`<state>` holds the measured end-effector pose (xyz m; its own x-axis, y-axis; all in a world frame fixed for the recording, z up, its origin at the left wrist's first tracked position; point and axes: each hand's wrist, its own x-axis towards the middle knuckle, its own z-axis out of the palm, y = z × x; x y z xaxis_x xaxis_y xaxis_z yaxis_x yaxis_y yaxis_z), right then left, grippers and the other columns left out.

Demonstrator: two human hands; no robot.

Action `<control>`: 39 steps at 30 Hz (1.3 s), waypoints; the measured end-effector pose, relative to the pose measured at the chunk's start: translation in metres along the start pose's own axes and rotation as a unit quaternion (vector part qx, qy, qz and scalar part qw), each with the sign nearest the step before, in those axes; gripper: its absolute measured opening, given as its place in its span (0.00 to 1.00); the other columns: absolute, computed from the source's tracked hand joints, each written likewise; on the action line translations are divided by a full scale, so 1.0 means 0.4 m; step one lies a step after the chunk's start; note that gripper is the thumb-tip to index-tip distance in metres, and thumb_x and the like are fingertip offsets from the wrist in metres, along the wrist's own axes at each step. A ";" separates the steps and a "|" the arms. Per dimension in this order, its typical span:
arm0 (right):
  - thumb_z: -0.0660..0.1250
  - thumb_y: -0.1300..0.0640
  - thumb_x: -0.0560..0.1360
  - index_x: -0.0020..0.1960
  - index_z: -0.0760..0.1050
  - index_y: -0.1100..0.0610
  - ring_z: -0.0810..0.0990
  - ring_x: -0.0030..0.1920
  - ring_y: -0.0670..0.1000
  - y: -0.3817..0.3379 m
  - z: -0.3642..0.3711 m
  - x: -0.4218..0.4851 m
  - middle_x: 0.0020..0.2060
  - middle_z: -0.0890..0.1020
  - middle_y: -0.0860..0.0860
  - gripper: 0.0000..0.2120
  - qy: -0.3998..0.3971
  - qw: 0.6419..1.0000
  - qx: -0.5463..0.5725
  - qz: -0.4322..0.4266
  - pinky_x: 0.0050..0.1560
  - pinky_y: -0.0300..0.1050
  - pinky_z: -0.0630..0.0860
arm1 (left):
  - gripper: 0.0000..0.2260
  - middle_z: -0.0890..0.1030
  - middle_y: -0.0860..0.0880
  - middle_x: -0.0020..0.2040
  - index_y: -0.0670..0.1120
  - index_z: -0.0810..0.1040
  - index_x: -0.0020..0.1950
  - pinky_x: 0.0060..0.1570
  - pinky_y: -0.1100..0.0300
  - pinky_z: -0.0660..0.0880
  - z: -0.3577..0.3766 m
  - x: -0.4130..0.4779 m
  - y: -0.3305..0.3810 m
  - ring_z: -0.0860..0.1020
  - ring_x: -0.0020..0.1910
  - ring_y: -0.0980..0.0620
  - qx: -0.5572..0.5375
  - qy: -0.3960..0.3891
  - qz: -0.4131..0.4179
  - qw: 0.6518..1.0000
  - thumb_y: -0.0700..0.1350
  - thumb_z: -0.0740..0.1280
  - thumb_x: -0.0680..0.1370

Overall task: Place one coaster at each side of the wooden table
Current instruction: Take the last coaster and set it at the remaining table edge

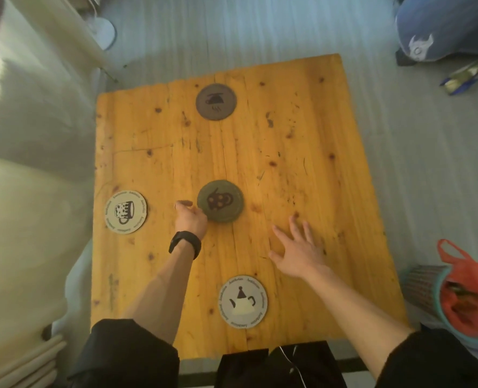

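Note:
The wooden table (302,152) carries several round coasters. A brown coaster with a steaming cup (216,101) lies by the far edge. A pale one with a mug picture (125,212) lies by the left edge, and a pale teapot coaster (243,301) by the near edge. A dark green coaster (220,201) sits in the middle. My left hand (190,218), with a black wristband, has its fingers closed on that green coaster's left rim. My right hand (298,247) hovers flat over bare wood right of centre, fingers spread, holding nothing.
A pale sofa (28,169) runs along the table's left side. A blue cushion (445,26) lies on the floor at the far right. A basket with a red bag (461,301) stands by the table's right near corner. Grey carpet surrounds the table.

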<state>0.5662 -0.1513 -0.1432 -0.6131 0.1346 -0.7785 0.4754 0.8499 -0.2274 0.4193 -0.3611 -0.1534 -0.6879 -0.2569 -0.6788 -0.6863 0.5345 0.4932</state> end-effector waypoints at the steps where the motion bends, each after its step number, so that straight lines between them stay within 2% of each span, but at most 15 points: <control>1: 0.55 0.33 0.79 0.80 0.46 0.40 0.41 0.80 0.59 0.003 -0.018 -0.011 0.81 0.39 0.49 0.35 -0.001 0.999 0.047 0.004 0.76 0.67 0.49 | 0.13 0.79 0.45 0.43 0.47 0.64 0.64 0.50 0.43 0.80 0.015 -0.026 0.000 0.82 0.43 0.43 -0.050 -0.024 -0.020 0.998 0.41 0.60 0.80; 2: 0.56 0.33 0.78 0.80 0.50 0.42 0.49 0.80 0.59 0.009 -0.037 -0.029 0.81 0.47 0.49 0.35 -0.005 0.992 0.123 0.015 0.76 0.64 0.54 | 0.15 0.79 0.45 0.42 0.45 0.65 0.67 0.50 0.45 0.80 0.030 -0.059 0.001 0.82 0.41 0.45 -0.097 -0.051 -0.041 0.993 0.39 0.60 0.81; 4: 0.57 0.34 0.79 0.80 0.56 0.48 0.62 0.77 0.57 0.036 -0.061 -0.076 0.79 0.61 0.50 0.34 -0.007 0.952 0.301 0.054 0.75 0.59 0.62 | 0.17 0.81 0.44 0.41 0.44 0.67 0.70 0.45 0.53 0.80 0.068 -0.137 0.001 0.80 0.36 0.49 -0.150 -0.089 -0.059 0.983 0.36 0.60 0.81; 6: 0.56 0.34 0.79 0.78 0.61 0.52 0.68 0.73 0.56 0.077 -0.064 -0.131 0.75 0.69 0.51 0.33 -0.007 0.900 0.427 0.090 0.73 0.56 0.65 | 0.16 0.82 0.43 0.41 0.45 0.69 0.68 0.41 0.55 0.80 0.116 -0.224 0.000 0.80 0.35 0.50 -0.163 -0.113 -0.060 0.978 0.35 0.61 0.81; 12: 0.60 0.36 0.79 0.74 0.66 0.51 0.79 0.60 0.55 0.247 0.001 -0.257 0.63 0.79 0.54 0.29 -0.039 0.749 0.632 0.194 0.61 0.56 0.75 | 0.14 0.82 0.41 0.41 0.46 0.69 0.64 0.40 0.54 0.79 0.324 -0.477 -0.006 0.79 0.33 0.49 -0.173 -0.198 -0.072 0.962 0.35 0.61 0.80; 14: 0.62 0.39 0.79 0.69 0.70 0.50 0.81 0.56 0.54 0.315 0.011 -0.278 0.58 0.82 0.52 0.23 -0.037 0.703 0.682 0.198 0.55 0.53 0.76 | 0.13 0.82 0.41 0.42 0.47 0.70 0.62 0.40 0.54 0.79 0.396 -0.551 0.008 0.79 0.33 0.49 -0.169 -0.226 -0.075 0.957 0.34 0.61 0.80; 17: 0.67 0.48 0.80 0.66 0.74 0.56 0.82 0.56 0.55 0.439 -0.006 -0.285 0.58 0.83 0.55 0.18 0.002 0.643 0.744 0.185 0.52 0.50 0.78 | 0.11 0.82 0.41 0.44 0.48 0.71 0.58 0.39 0.55 0.79 0.499 -0.645 0.038 0.80 0.34 0.49 -0.144 -0.252 -0.062 0.955 0.35 0.61 0.80; 19: 0.68 0.56 0.80 0.68 0.72 0.57 0.83 0.53 0.55 0.531 -0.034 -0.280 0.58 0.82 0.56 0.18 0.051 0.649 0.739 0.174 0.51 0.51 0.80 | 0.10 0.82 0.42 0.45 0.48 0.70 0.57 0.41 0.54 0.78 0.568 -0.687 0.057 0.80 0.36 0.49 -0.121 -0.265 -0.059 0.955 0.36 0.62 0.79; 22: 0.67 0.59 0.80 0.74 0.67 0.52 0.81 0.54 0.53 0.670 -0.089 -0.269 0.61 0.79 0.54 0.24 0.089 0.706 0.686 0.153 0.48 0.48 0.80 | 0.12 0.81 0.45 0.49 0.44 0.70 0.61 0.42 0.55 0.76 0.670 -0.725 0.088 0.79 0.42 0.50 -0.075 -0.282 -0.082 0.953 0.38 0.65 0.79; 26: 0.65 0.59 0.81 0.75 0.64 0.49 0.80 0.56 0.52 0.838 -0.176 -0.266 0.62 0.77 0.52 0.25 0.066 0.791 0.598 0.108 0.45 0.43 0.79 | 0.18 0.80 0.46 0.56 0.44 0.73 0.66 0.43 0.55 0.75 0.795 -0.758 0.129 0.80 0.49 0.48 -0.108 -0.275 -0.097 0.951 0.45 0.69 0.77; 28: 0.64 0.60 0.81 0.75 0.65 0.49 0.80 0.51 0.50 0.897 -0.217 -0.269 0.59 0.78 0.52 0.24 0.040 0.827 0.555 0.079 0.41 0.41 0.78 | 0.19 0.79 0.45 0.59 0.45 0.73 0.66 0.44 0.55 0.75 0.841 -0.773 0.157 0.79 0.54 0.46 -0.139 -0.254 -0.103 0.952 0.47 0.70 0.77; 30: 0.64 0.61 0.82 0.75 0.65 0.49 0.80 0.45 0.47 0.935 -0.254 -0.264 0.56 0.80 0.52 0.24 0.026 0.847 0.529 0.054 0.38 0.40 0.76 | 0.19 0.78 0.44 0.60 0.46 0.73 0.67 0.45 0.55 0.75 0.870 -0.787 0.182 0.77 0.57 0.46 -0.131 -0.232 -0.090 0.960 0.47 0.70 0.77; 32: 0.64 0.60 0.82 0.73 0.66 0.48 0.81 0.43 0.46 0.955 -0.295 -0.245 0.51 0.81 0.51 0.22 0.019 0.870 0.492 0.028 0.38 0.41 0.77 | 0.18 0.79 0.44 0.57 0.46 0.73 0.66 0.43 0.56 0.74 0.890 -0.795 0.204 0.77 0.52 0.48 -0.121 -0.205 -0.070 0.969 0.47 0.70 0.77; 35: 0.68 0.55 0.79 0.67 0.72 0.48 0.84 0.47 0.50 0.962 -0.340 -0.191 0.52 0.84 0.51 0.17 0.025 0.897 0.441 0.010 0.50 0.49 0.79 | 0.17 0.81 0.44 0.50 0.45 0.75 0.64 0.36 0.59 0.72 0.895 -0.787 0.215 0.77 0.41 0.51 -0.157 -0.164 -0.069 0.971 0.46 0.70 0.77; 39: 0.74 0.51 0.74 0.54 0.78 0.52 0.86 0.46 0.49 0.931 -0.404 -0.102 0.47 0.87 0.48 0.11 0.032 0.919 0.393 -0.006 0.53 0.50 0.79 | 0.17 0.82 0.43 0.52 0.40 0.75 0.64 0.32 0.63 0.75 0.888 -0.760 0.216 0.81 0.42 0.50 -0.239 -0.110 -0.085 0.961 0.43 0.70 0.77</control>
<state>0.6660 0.2421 -0.1015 -0.6452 0.1784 -0.7429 0.7618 0.2249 -0.6075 0.6529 0.0495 -0.0976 -0.5266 -0.1036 -0.8438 -0.8501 0.0558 0.5237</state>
